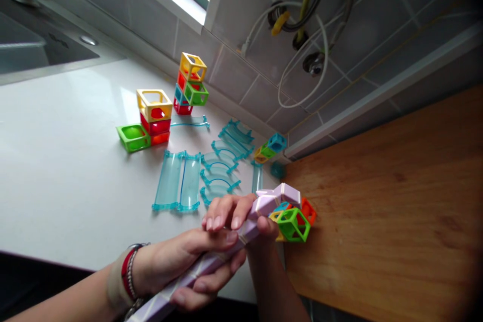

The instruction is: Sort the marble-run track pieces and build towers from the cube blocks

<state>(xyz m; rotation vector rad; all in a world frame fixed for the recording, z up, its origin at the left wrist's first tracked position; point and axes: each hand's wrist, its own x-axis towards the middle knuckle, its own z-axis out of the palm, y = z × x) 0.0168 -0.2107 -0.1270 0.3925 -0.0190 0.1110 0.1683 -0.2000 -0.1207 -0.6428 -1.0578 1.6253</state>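
A long lavender twisty snake puzzle (266, 205), made of linked wedge segments with pale edges, runs diagonally across the lower middle, its far end bent over. My left hand (179, 251), with bracelets at the wrist, is wrapped round the straight part from the left. My right hand (230, 211) grips it nearer the bent end, fingers over the top and thumb below. The puzzle's near end runs out of the bottom of the view. Just beyond the bent end stand green, orange, yellow and blue frame cubes (296, 224), partly hidden by the puzzle and my right hand.
On the white counter (75, 176) lie clear blue straight tracks (169, 181) and curved tracks (221, 171). Two stacks of coloured cubes (154, 105) (190, 83) stand behind. A wooden board (377, 201) is at right, a sink (22, 45) at far left. Cables (324, 25) hang by the wall.
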